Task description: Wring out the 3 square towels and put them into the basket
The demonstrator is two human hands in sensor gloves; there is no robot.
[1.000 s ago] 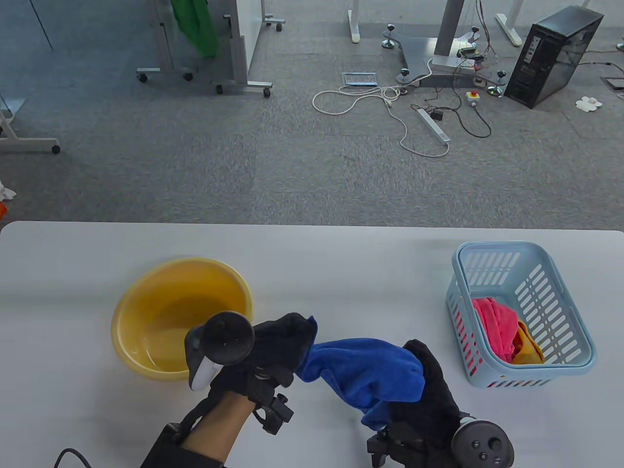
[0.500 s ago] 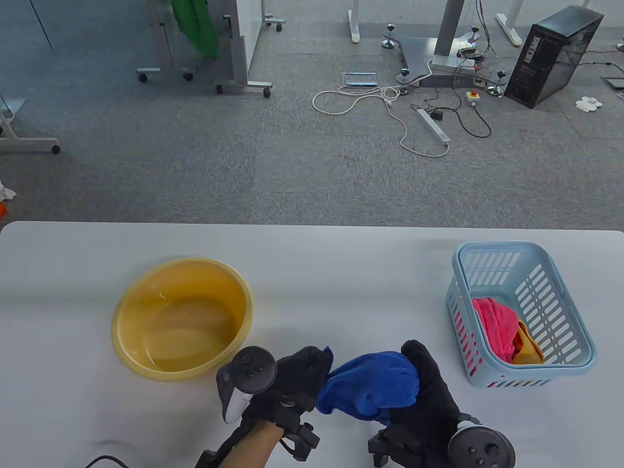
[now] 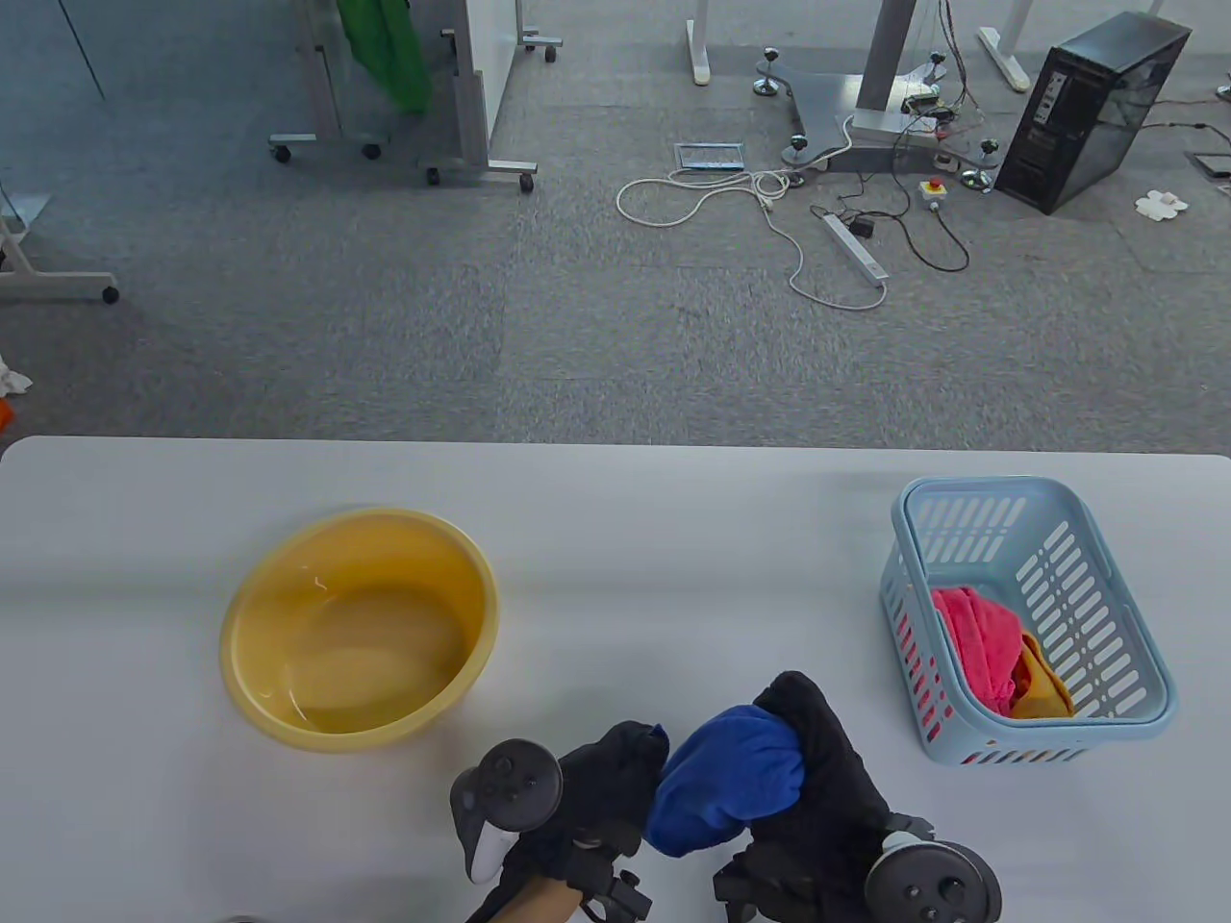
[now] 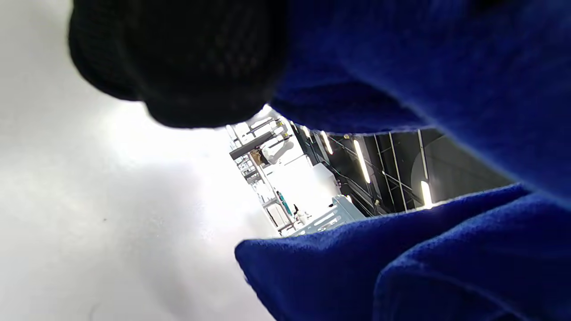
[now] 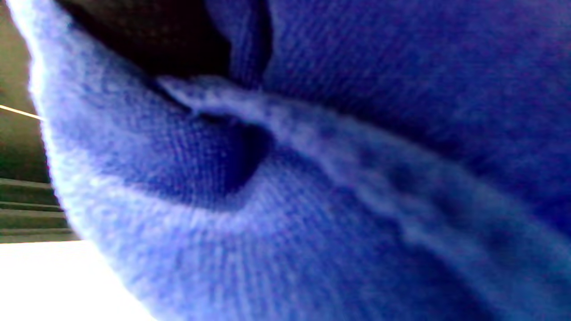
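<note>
Both gloved hands, left hand (image 3: 601,784) and right hand (image 3: 817,769), grip the blue towel (image 3: 726,793) between them, now bunched short (hands drawn closer than before). It looks wrung; the basket (image 3: 1135,586) waits to the right hand's right.

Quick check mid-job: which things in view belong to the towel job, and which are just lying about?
Job:
- blue towel, gripped by left hand and right hand
- pink towel and orange towel, in basket
- yellow basin

Lying about:
- floor cables
- computer tower
- green cloth
</note>
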